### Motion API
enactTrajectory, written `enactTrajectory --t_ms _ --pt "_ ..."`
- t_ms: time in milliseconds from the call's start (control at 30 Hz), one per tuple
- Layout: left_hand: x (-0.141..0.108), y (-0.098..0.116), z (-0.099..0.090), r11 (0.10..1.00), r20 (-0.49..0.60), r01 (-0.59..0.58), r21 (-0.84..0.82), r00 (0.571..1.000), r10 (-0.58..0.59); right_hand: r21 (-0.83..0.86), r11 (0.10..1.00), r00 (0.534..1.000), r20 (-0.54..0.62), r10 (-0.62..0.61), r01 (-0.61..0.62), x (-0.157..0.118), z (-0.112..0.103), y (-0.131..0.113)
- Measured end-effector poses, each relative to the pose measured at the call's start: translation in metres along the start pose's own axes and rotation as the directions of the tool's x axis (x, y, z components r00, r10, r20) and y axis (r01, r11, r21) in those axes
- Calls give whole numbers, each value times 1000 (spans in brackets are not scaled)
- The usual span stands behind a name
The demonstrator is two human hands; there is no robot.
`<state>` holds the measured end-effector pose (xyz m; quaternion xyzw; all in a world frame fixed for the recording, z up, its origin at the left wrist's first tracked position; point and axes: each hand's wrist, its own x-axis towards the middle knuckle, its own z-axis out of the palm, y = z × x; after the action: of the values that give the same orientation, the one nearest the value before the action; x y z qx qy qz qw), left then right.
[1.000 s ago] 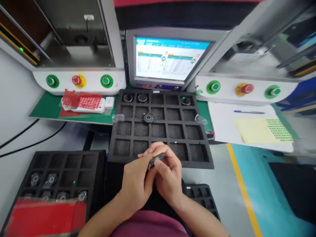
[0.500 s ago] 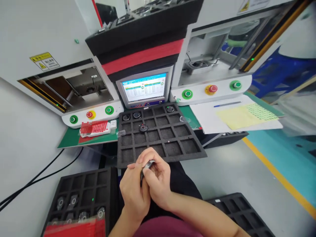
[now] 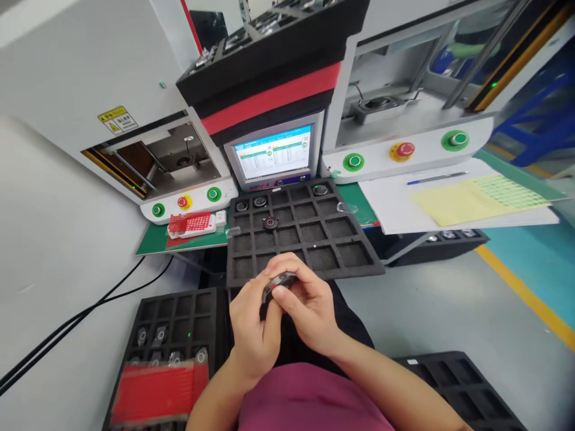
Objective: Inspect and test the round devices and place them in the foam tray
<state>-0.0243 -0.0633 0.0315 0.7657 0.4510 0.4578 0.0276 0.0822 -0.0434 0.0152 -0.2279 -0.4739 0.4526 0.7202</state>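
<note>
Pinching a watch (image 3: 283, 279) between them, the left hand (image 3: 251, 323) and right hand (image 3: 314, 308) are together in front of the body, near of the tray; the right thumb presses its near side and a bit of red shows beside that thumb. Fingers cover most of the watch, so what they do to it cannot be told; the step in hand seems to be close work on its edge or surface. The next move would call for one hand to keep its hold while the other comes free, with care not to drop so small a piece.

Just far of the hands is the tray (image 3: 353, 272), jutting over the near edge of the bench (image 3: 150, 237). A loose watch (image 3: 270, 222) lies over its dividers, left of centre; round watches sit in its far row, two at left, one at right.

Beyond the tray stands a lit screen (image 3: 275, 154), between two machines. Red stickers (image 3: 193, 222) lie on the bench at left; a pen (image 3: 437, 178) and a yellow sheet (image 3: 442, 205) lie on paper (image 3: 389, 209) at right. Low on the left, a red sheet (image 3: 153, 392) partly covers another tray (image 3: 210, 326).
</note>
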Motion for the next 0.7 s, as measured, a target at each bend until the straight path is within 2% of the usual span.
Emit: enactTrajectory --t_ms 100,233,367,533,700 --pt "-2 0 7 999 41 34 28 999 -35 -3 998 994 85 62 -62 0 -15 2" --pt "1 4 14 998 111 69 15 991 -70 48 995 986 149 77 -85 -2 -28 4" --pt "9 5 15 998 146 48 32 988 -52 102 987 982 158 105 -122 -1 -35 6" --pt "11 4 18 997 197 38 67 979 -51 92 994 987 156 48 -63 2 -39 11" --pt "13 1 28 995 212 42 92 975 -61 145 987 996 65 57 -66 3 -42 15"
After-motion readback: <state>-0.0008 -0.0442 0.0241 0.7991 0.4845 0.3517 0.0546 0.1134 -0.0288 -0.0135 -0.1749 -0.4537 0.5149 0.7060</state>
